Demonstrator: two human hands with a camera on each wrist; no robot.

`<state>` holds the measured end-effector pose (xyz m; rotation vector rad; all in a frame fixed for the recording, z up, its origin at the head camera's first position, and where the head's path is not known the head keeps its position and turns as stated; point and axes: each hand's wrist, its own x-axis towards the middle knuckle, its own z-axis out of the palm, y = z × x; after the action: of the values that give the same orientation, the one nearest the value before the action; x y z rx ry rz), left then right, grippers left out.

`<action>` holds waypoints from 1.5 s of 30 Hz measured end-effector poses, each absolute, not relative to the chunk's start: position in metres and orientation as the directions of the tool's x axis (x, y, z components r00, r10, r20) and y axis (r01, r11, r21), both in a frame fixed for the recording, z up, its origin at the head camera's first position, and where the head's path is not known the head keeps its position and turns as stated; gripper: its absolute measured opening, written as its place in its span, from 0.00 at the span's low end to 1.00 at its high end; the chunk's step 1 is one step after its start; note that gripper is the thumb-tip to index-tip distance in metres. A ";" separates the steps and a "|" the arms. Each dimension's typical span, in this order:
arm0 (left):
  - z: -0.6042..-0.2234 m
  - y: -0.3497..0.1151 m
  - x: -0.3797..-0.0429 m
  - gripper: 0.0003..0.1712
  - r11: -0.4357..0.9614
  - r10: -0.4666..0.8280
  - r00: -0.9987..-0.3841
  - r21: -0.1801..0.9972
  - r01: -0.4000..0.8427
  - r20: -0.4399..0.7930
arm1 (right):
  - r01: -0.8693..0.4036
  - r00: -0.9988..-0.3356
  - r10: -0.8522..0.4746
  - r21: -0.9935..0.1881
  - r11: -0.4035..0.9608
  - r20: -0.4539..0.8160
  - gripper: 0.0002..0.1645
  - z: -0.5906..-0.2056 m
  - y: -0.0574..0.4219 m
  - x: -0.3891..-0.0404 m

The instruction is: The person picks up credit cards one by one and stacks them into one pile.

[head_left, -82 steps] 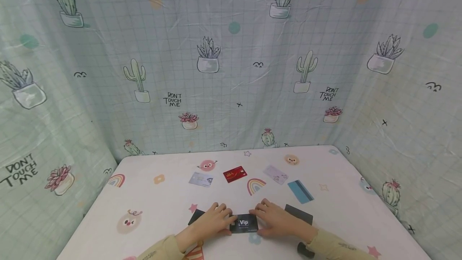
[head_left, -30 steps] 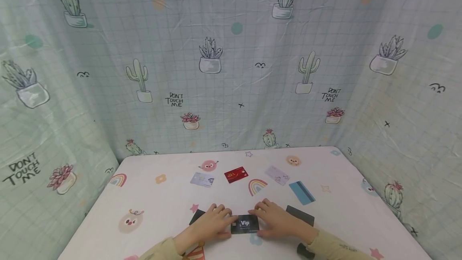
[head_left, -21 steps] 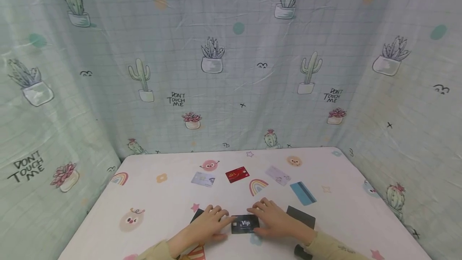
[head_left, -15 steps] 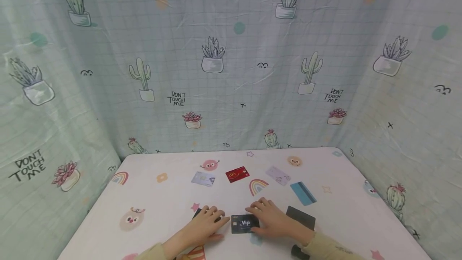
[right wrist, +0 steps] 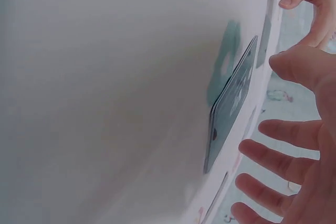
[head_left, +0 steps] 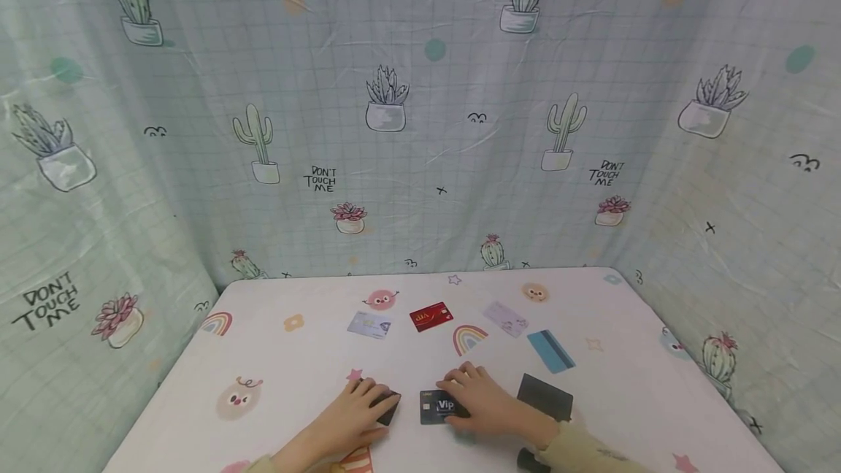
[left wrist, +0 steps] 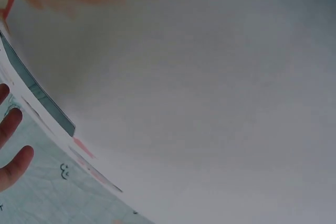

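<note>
A black card printed "Vip" [head_left: 430, 409] lies flat near the table's front middle. My right hand [head_left: 482, 404] hovers over its right end, fingers spread and slightly bent. The right wrist view shows a gap between those fingertips [right wrist: 252, 148] and the card [right wrist: 233, 106], whose edge looks double, like stacked cards. Just left, my left hand [head_left: 348, 418] is over a dark card [head_left: 389, 412] and partly hides it. Spread left fingers [left wrist: 18, 166] appear at the left wrist view's edge, apart from the dark card [left wrist: 39, 90]; whether the thumb touches it is hidden.
Farther back lie a silver card [head_left: 369, 325], a red VIP card [head_left: 431, 317], a lilac card [head_left: 506, 318] and a blue striped card [head_left: 552, 351]. Another dark card [head_left: 545, 396] is beside the right forearm. A patterned curtain [head_left: 420, 166] surrounds the table.
My left hand has left the Vip card's left edge and moved left to the dark card. My right hand has shifted left over the Vip card, which stays put.
</note>
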<state>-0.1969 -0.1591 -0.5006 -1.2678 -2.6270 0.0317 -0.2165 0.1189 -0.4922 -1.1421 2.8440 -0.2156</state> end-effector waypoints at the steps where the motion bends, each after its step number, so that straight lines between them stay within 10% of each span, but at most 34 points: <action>1: -0.502 -0.161 -0.197 0.27 0.630 0.772 -0.604 -0.114 0.768 0.196 | -0.687 -0.717 -0.697 -0.153 0.710 -0.009 0.33 -0.493 0.117 -0.217; 45: -0.513 -0.218 -0.228 0.34 0.624 0.778 -0.563 -0.238 0.744 0.278 | -0.705 -0.709 -0.705 0.000 0.709 -0.024 0.35 -0.491 0.034 -0.212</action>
<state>-0.2284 -0.2177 -0.5126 -1.2182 -2.4942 0.1321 -0.2121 0.0339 -0.4914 -1.1897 2.8839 0.0144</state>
